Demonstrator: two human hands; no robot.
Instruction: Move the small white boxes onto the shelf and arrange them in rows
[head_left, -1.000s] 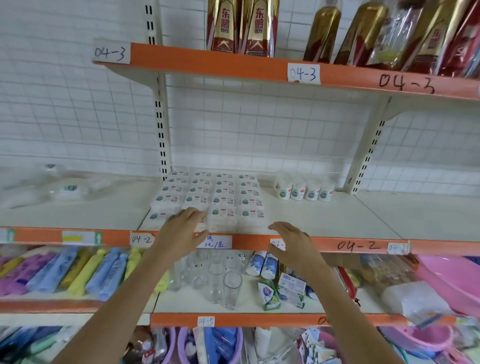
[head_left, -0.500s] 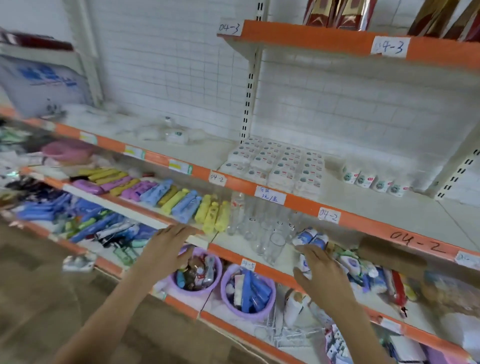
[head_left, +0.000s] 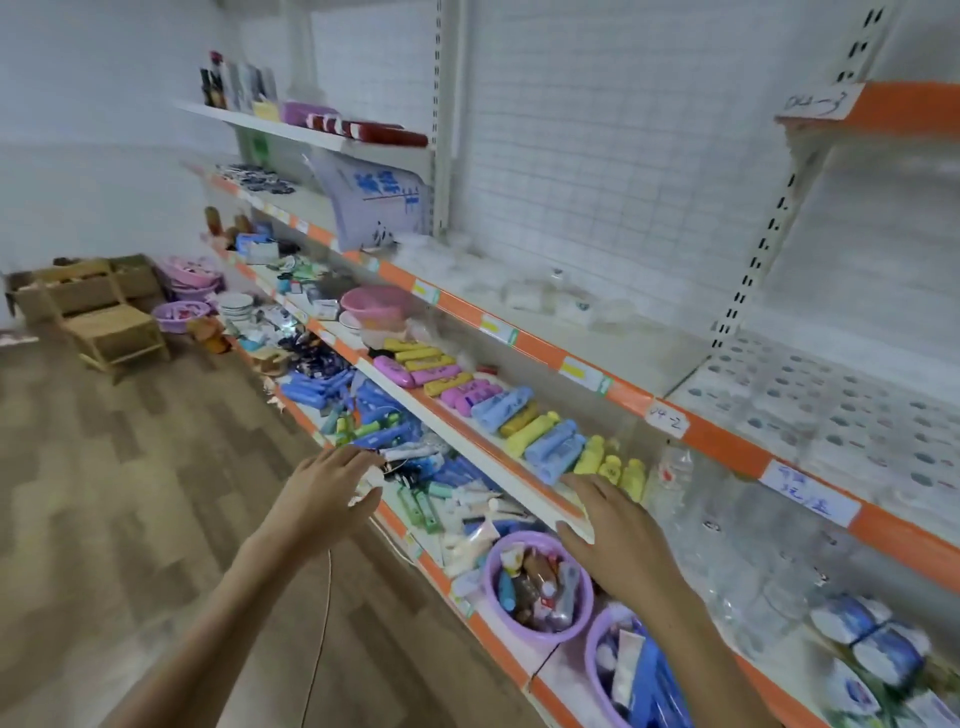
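Note:
The small white boxes (head_left: 852, 405) lie in rows on the orange-edged shelf (head_left: 727, 441) at the far right, blurred by motion. My left hand (head_left: 327, 488) hovers empty, fingers spread, in front of the lower shelves, well left of the boxes. My right hand (head_left: 618, 525) is also empty with fingers apart, over the white front edge of a lower shelf (head_left: 467, 441), below and left of the boxes.
Lower shelves hold coloured cases (head_left: 493, 405), tubes, purple tubs (head_left: 540, 587) and clear glasses (head_left: 727, 545). A pink basin (head_left: 376, 306) stands further left. A wooden chair (head_left: 111, 322) and cardboard boxes (head_left: 78, 283) stand on the wood floor at the far left.
My view has swung left along the shelving, away from the rows of boxes. Both hands came off the boxes and dropped to the lower shelves, still empty.

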